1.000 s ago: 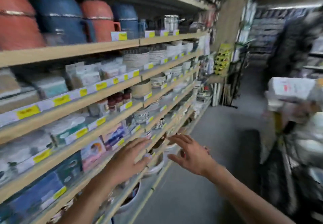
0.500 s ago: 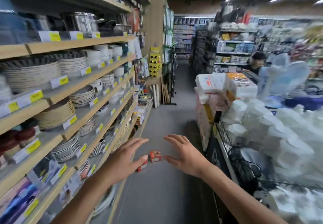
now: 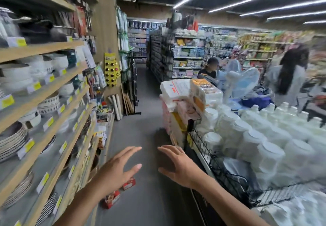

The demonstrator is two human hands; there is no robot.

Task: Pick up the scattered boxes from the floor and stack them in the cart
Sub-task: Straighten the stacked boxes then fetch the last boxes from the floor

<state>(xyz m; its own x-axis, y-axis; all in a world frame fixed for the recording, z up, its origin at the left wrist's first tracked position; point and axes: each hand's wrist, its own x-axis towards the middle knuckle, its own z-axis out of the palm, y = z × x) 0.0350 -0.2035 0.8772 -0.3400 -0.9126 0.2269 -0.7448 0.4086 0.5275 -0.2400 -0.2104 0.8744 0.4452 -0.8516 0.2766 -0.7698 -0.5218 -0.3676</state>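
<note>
Two small red boxes lie on the grey aisle floor: one red box [image 3: 129, 184] just below my left hand, and a second red box [image 3: 111, 199] nearer to me, partly covered by my left forearm. My left hand [image 3: 115, 171] hovers above them with fingers spread and holds nothing. My right hand [image 3: 177, 165] is stretched out beside it, fingers straight, also empty. No cart is clearly visible; a black wire basket rim [image 3: 202, 148] with white containers stands to the right.
Wooden shelves [image 3: 53, 88] of plates and bowls line the left side. Stacked packs [image 3: 187, 93] and white jars [image 3: 264, 137] fill the display on the right. Two people, a seated person [image 3: 210, 68] and a standing person [image 3: 291, 77], are beyond it. The grey aisle floor [image 3: 141, 120] runs ahead.
My view swung from the left shelves to face down the aisle. The red boxes came into sight and now sit closer and lower under my left hand. Both hands stay outstretched.
</note>
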